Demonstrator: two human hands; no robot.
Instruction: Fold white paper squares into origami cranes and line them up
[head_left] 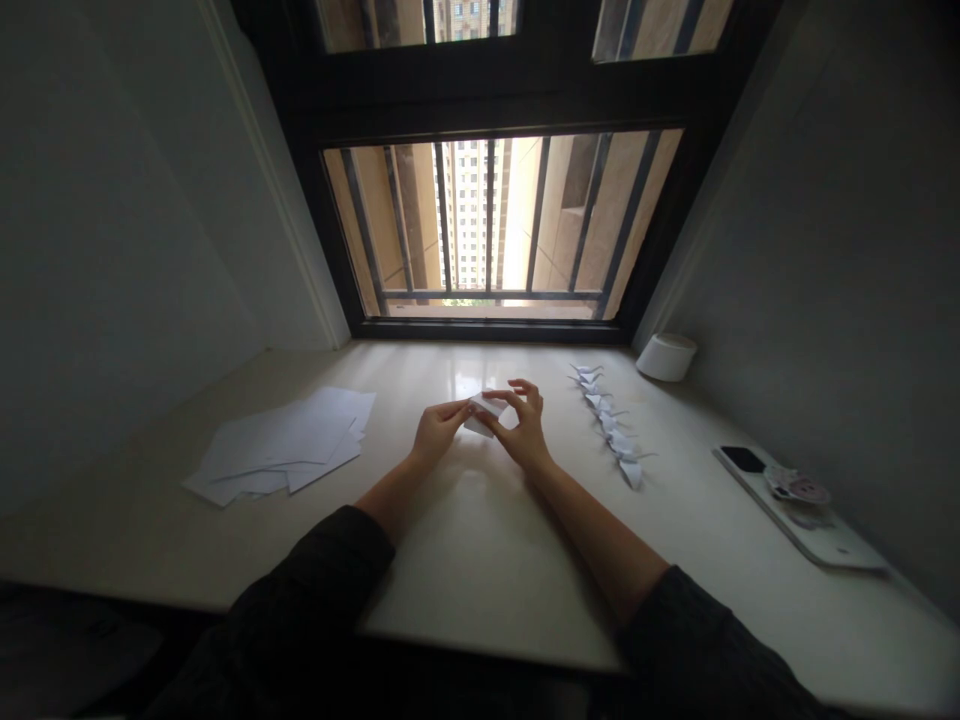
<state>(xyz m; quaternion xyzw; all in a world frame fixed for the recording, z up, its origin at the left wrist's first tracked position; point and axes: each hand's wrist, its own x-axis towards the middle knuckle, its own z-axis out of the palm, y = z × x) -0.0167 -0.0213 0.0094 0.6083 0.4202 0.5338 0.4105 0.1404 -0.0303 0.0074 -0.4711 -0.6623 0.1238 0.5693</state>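
Note:
A small folded piece of white paper (481,424) is held up between my two hands, just above the pale sill. My left hand (438,430) pinches its left corner between thumb and fingers. On the other side, my right hand (526,425) grips the paper with the thumb below and the index finger along its upper edge, the other fingers raised and curled. Part of the paper is covered by my fingers. To the right stands a row of several folded paper cranes (619,440). Over on the left lies a loose pile of white paper sheets (281,440).
The smooth sill (480,560) ends at a front edge near my forearms. A phone (806,515) with a round grip on it lies at the right, and a white cylindrical object (666,358) is by the right wall. A dark-framed, barred window (487,325) closes off the back.

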